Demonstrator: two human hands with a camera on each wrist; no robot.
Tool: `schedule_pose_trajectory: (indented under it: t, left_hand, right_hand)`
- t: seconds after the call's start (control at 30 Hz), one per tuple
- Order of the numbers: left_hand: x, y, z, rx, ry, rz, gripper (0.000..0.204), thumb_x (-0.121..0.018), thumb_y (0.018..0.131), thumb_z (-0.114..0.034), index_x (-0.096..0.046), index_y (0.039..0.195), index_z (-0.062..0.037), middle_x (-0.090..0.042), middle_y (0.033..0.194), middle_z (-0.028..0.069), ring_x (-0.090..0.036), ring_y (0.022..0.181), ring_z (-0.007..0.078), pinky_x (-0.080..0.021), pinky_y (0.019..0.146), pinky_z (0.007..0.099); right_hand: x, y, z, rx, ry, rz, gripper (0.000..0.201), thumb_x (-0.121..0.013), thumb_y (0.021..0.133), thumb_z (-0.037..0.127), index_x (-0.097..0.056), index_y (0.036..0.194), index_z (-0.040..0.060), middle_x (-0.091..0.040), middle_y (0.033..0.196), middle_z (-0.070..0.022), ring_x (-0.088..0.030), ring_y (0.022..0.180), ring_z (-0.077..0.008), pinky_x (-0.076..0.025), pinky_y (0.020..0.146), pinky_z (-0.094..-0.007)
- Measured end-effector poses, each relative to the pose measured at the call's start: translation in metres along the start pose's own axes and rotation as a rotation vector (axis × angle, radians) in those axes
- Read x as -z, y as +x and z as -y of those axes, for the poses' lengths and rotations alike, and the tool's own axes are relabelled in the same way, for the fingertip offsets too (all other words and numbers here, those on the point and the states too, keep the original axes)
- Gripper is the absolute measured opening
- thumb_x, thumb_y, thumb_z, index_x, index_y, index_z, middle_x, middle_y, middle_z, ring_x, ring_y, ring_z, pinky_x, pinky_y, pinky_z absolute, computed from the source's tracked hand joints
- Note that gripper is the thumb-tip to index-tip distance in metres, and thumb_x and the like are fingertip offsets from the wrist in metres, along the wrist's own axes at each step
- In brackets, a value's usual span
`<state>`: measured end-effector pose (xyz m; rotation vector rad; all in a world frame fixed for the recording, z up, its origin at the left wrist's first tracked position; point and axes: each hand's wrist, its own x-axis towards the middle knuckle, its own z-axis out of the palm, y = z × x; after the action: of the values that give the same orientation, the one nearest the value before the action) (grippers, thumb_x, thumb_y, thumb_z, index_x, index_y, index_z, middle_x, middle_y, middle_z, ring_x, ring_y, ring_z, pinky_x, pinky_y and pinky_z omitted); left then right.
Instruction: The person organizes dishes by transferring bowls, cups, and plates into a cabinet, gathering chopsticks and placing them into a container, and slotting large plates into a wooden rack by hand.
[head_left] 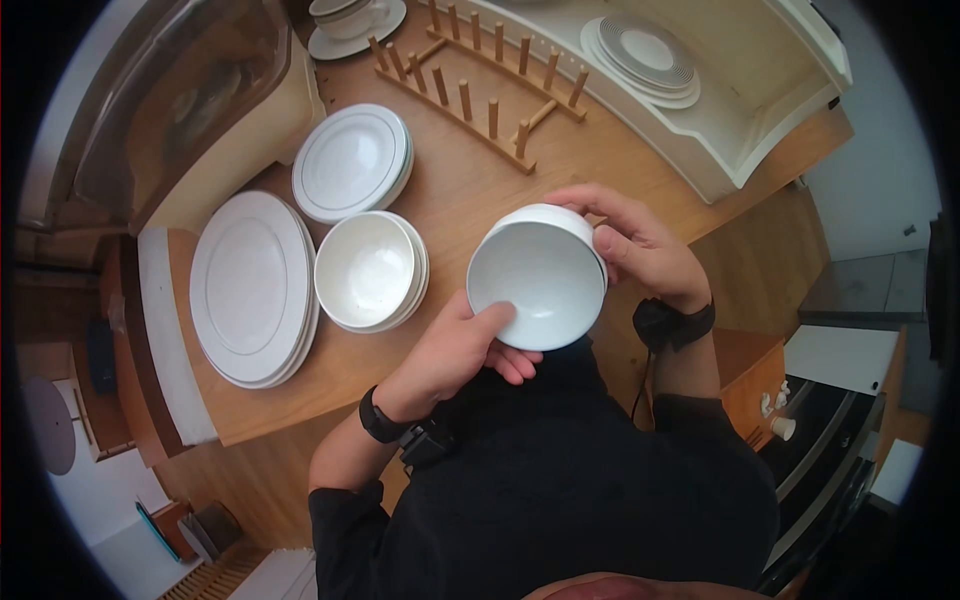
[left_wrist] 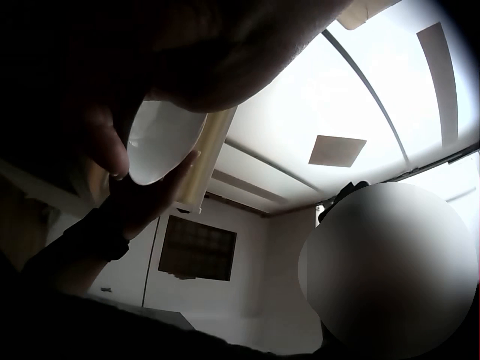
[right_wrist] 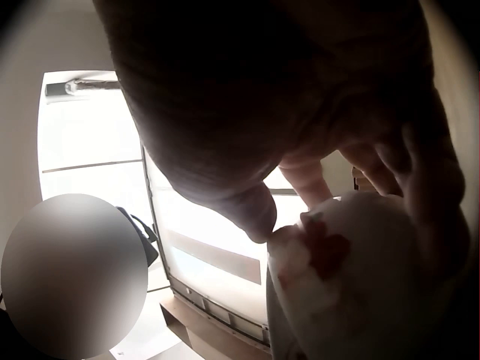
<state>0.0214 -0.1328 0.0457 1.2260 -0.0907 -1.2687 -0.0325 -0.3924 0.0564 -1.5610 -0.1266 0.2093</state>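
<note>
A pale bowl [head_left: 535,285] is held up in front of the body, tilted so its inside shows in the head view. My left hand [head_left: 445,355] grips its near rim, thumb inside and fingers beneath. Right behind it, a second white bowl [head_left: 550,214] shows only as a strip of rim and side. My right hand [head_left: 645,240] holds that bowl at the far right edge, thumb and fingers on either side. The right wrist view shows a red floral pattern [right_wrist: 328,251] on a bowl's outside. In the left wrist view, the white bowl [left_wrist: 161,142] appears between dark fingers.
On the wooden table [head_left: 450,180] stand stacked bowls [head_left: 365,270], small plates [head_left: 350,160] and large plates [head_left: 250,285]. A wooden peg rack [head_left: 465,100] lies beyond. A cream open container [head_left: 740,110] holds plates [head_left: 650,60]. A cup on a saucer [head_left: 355,35] sits at the back.
</note>
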Motion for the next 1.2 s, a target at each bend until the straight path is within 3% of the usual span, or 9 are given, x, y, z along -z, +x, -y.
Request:
schedule_pose_trajectory:
  t: [0.27, 0.4, 0.47, 0.57, 0.63, 0.73, 0.87, 1.13, 1.2]
  left_hand:
    - [0.002, 0.000, -0.010, 0.012, 0.018, 0.157, 0.033, -0.040, 0.105, -0.016, -0.052, 0.125, 0.0079, -0.072, 0.088, 0.0178, -0.072, 0.067, 0.0199, -0.062, 0.059, 0.0290]
    - [-0.001, -0.002, -0.016, 0.011, 0.021, 0.219, 0.033, -0.040, 0.105, -0.015, -0.052, 0.125, 0.0077, -0.071, 0.088, 0.0173, -0.072, 0.067, 0.0193, -0.062, 0.059, 0.0288]
    - [-0.005, -0.006, -0.024, 0.016, 0.043, 0.238, 0.033, -0.041, 0.104, -0.015, -0.052, 0.125, 0.0077, -0.071, 0.087, 0.0170, -0.071, 0.067, 0.0193, -0.061, 0.059, 0.0288]
    - [-0.004, -0.001, -0.023, 0.050, 0.025, 0.247, 0.033, -0.044, 0.103, -0.014, -0.049, 0.128, 0.0071, -0.071, 0.088, 0.0178, -0.071, 0.067, 0.0202, -0.061, 0.059, 0.0296]
    - [-0.005, 0.007, -0.018, 0.075, -0.016, 0.245, 0.035, -0.047, 0.103, -0.014, -0.047, 0.131, 0.0065, -0.071, 0.089, 0.0188, -0.071, 0.067, 0.0211, -0.061, 0.060, 0.0303]
    - [-0.008, 0.023, -0.013, 0.085, -0.056, 0.173, 0.033, -0.041, 0.101, -0.012, -0.053, 0.124, 0.0079, -0.070, 0.089, 0.0172, -0.071, 0.070, 0.0200, -0.061, 0.062, 0.0298]
    - [-0.002, 0.041, -0.005, 0.021, -0.101, 0.177, 0.032, -0.044, 0.101, -0.012, -0.050, 0.126, 0.0078, -0.070, 0.092, 0.0175, -0.071, 0.072, 0.0207, -0.062, 0.064, 0.0312]
    - [0.016, 0.045, 0.000, -0.003, -0.176, 0.395, 0.027, -0.050, 0.106, -0.015, -0.051, 0.125, 0.0040, -0.070, 0.096, 0.0152, -0.071, 0.078, 0.0194, -0.061, 0.070, 0.0326]
    - [0.018, 0.045, -0.001, -0.002, -0.191, 0.402, 0.026, -0.050, 0.106, -0.015, -0.052, 0.124, 0.0036, -0.070, 0.096, 0.0150, -0.070, 0.078, 0.0192, -0.061, 0.070, 0.0326]
  right_hand:
    - [0.005, -0.004, -0.003, -0.068, -0.042, -0.162, 0.046, -0.055, 0.103, 0.025, -0.051, 0.141, 0.0005, -0.061, 0.123, -0.0055, -0.055, 0.117, -0.0125, -0.049, 0.091, -0.0264]
    - [0.020, -0.013, -0.006, -0.076, -0.152, -0.223, 0.038, -0.052, 0.102, 0.015, -0.052, 0.138, 0.0003, -0.062, 0.119, -0.0048, -0.057, 0.111, -0.0113, -0.048, 0.093, -0.0257]
    - [0.036, -0.022, -0.004, -0.143, -0.164, -0.517, 0.034, -0.051, 0.101, 0.010, -0.054, 0.133, 0.0005, -0.062, 0.116, -0.0040, -0.060, 0.105, -0.0102, -0.049, 0.090, -0.0249]
    - [0.063, -0.022, 0.029, -0.155, -0.220, -0.720, 0.032, -0.052, 0.100, 0.009, -0.054, 0.131, 0.0009, -0.063, 0.113, -0.0044, -0.063, 0.097, -0.0098, -0.052, 0.082, -0.0262]
    - [0.087, -0.001, 0.042, 0.115, -0.202, -0.741, 0.027, -0.050, 0.100, 0.010, -0.055, 0.125, 0.0012, -0.066, 0.098, -0.0053, -0.066, 0.077, -0.0100, -0.056, 0.056, -0.0268]
    - [0.141, 0.038, 0.064, 0.127, -0.077, -0.686, 0.037, -0.052, 0.097, 0.007, -0.053, 0.132, -0.0056, -0.065, 0.113, -0.0141, -0.071, 0.095, -0.0234, -0.065, 0.079, -0.0387]
    - [0.195, 0.117, 0.093, 0.085, -0.131, -0.647, 0.036, -0.055, 0.093, 0.003, -0.055, 0.127, -0.0100, -0.065, 0.113, -0.0185, -0.072, 0.092, -0.0310, -0.065, 0.083, -0.0405]
    - [0.231, 0.273, 0.103, -0.003, -0.356, -0.744, 0.025, -0.055, 0.090, 0.003, -0.065, 0.104, -0.0145, -0.073, 0.094, -0.0221, -0.076, 0.073, -0.0319, -0.064, 0.067, -0.0377]
    - [0.226, 0.299, 0.101, -0.124, -0.472, -0.899, 0.024, -0.055, 0.091, 0.005, -0.068, 0.102, -0.0123, -0.074, 0.092, -0.0216, -0.077, 0.072, -0.0298, -0.063, 0.064, -0.0372]
